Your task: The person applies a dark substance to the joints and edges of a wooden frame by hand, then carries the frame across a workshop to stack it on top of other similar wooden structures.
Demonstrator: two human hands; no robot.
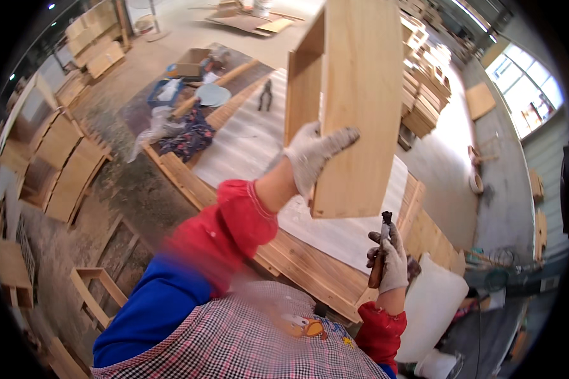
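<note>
Workshop floor (pixel 139 183): dusty concrete, with stacks of finished wooden boxes (pixel 63 158) at the left edge and more stacked boxes (pixel 427 95) at upper right.

Table (pixel 310 265): plank frame, topped by a pale sheet (pixel 246 145); carries a dark patterned cloth (pixel 186 136), a round grey lid (pixel 212 95) and a pair of pliers (pixel 265 95) at the far end. Stuffed white sack (pixel 430 309) just beside the near right corner.

Open wooden box (pixel 354 95): raised above the table, upright, one broad panel facing the camera, open cavity showing on its left side. Judged rigid and moderately light for its bulk, made of thin planed boards; smooth faces likely to slip under cotton gloves; joints probably vulnerable if dropped on a corner. Best held at a panel edge, fingers wrapped over the rim, rather than flat against a face.

Left hand (pixel 313 158): gloved in white cotton, closed on the lower left edge of the box, fingers spread over the front panel, bearing the whole weight. Red sleeve guard over blue sleeve.

Right hand (pixel 389 259): gloved likewise, low at the near table edge, clenched around the brown wooden handle of a small tool (pixel 380 249), metal end pointing up; tool type not discernible.
</note>
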